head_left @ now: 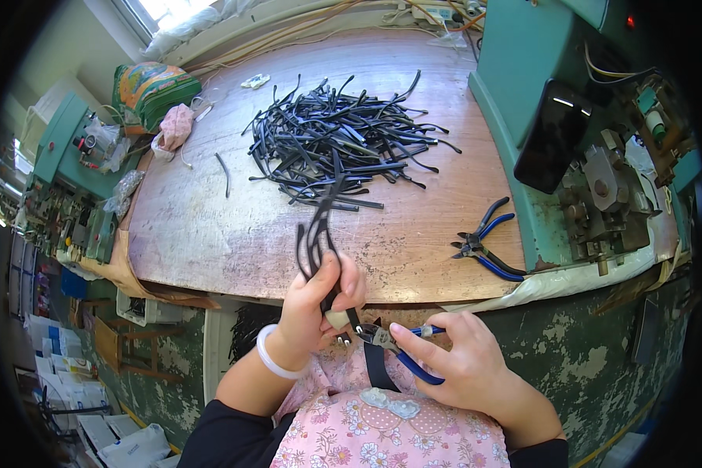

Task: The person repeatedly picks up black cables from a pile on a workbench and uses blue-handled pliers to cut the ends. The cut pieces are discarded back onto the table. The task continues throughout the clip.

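Observation:
My left hand (pixel 324 300), a white bangle on its wrist, is closed round several black eyeglass temple arms (pixel 317 238). Their curved tips point up and away over the table's front edge, while the metal-tipped ends stick out below the fist. A pale wrapping covers part of one finger. In my right hand (pixel 460 355) is a pair of blue-handled cutting pliers (pixel 384 338), handles spread. The jaws are at the end of one temple arm; whether they bite on it is too small to tell. Beyond my hands lies a big heap of black temple arms (pixel 343 136).
A second pair of blue-handled cutting pliers (pixel 483 243) lies on the table (pixel 210 242) at right. One loose temple arm (pixel 223 174) is left of the heap. A green machine (pixel 503 117) with a black phone (pixel 554 136) borders the right. A pink cloth bundle (pixel 175 127) sits far left.

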A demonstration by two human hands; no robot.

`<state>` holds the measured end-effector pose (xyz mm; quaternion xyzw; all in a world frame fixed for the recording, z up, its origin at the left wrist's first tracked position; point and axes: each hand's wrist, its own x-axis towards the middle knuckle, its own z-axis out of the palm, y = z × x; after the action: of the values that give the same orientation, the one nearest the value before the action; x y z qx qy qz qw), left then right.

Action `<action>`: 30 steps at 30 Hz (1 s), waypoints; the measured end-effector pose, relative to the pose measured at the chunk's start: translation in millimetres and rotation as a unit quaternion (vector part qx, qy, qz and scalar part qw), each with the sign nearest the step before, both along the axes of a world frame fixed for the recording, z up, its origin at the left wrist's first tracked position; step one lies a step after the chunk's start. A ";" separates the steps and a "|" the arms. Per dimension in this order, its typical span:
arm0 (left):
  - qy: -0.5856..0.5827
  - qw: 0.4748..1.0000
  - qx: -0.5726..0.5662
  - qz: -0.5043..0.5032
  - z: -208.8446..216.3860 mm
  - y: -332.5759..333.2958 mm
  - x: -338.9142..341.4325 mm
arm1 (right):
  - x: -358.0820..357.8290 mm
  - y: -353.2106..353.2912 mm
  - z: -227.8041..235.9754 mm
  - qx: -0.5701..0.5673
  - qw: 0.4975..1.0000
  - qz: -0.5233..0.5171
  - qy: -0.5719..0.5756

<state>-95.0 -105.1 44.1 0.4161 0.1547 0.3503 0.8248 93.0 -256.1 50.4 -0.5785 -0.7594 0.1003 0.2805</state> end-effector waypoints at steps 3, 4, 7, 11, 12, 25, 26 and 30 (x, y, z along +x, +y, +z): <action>-0.038 0.971 0.162 0.174 -9.7 -26.0 4.4 | -0.3 -0.2 0.8 -0.022 0.999 0.002 0.039; -0.032 0.969 0.133 0.203 -6.4 -35.5 3.7 | -0.5 -0.2 1.1 -0.029 0.998 0.004 0.054; -0.013 0.923 0.230 0.310 -16.4 -45.8 12.4 | -2.8 1.8 0.5 -0.014 0.997 -0.004 0.078; -0.009 0.871 0.332 0.363 -19.8 -47.5 20.3 | -6.9 0.7 7.8 -0.022 0.995 -0.007 0.102; -0.008 0.860 0.354 0.368 -20.0 -46.7 21.1 | -7.3 1.2 5.5 -0.020 0.994 -0.005 0.110; 0.326 0.794 0.458 0.234 -26.7 62.7 -2.5 | -1.0 -6.1 -5.1 -0.053 0.992 0.003 0.118; 0.395 0.633 0.616 0.253 -34.1 81.2 -0.6 | -2.4 -6.0 -3.4 -0.061 0.992 0.015 0.114; 0.531 0.438 0.711 0.142 -55.2 114.0 -3.4 | -4.3 -8.3 -1.7 -0.075 0.990 0.049 0.107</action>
<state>-98.4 8.8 -11.1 0.9329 0.3158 0.1599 -0.0669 88.7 -264.4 48.7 -0.5458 -0.7430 0.2318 0.3102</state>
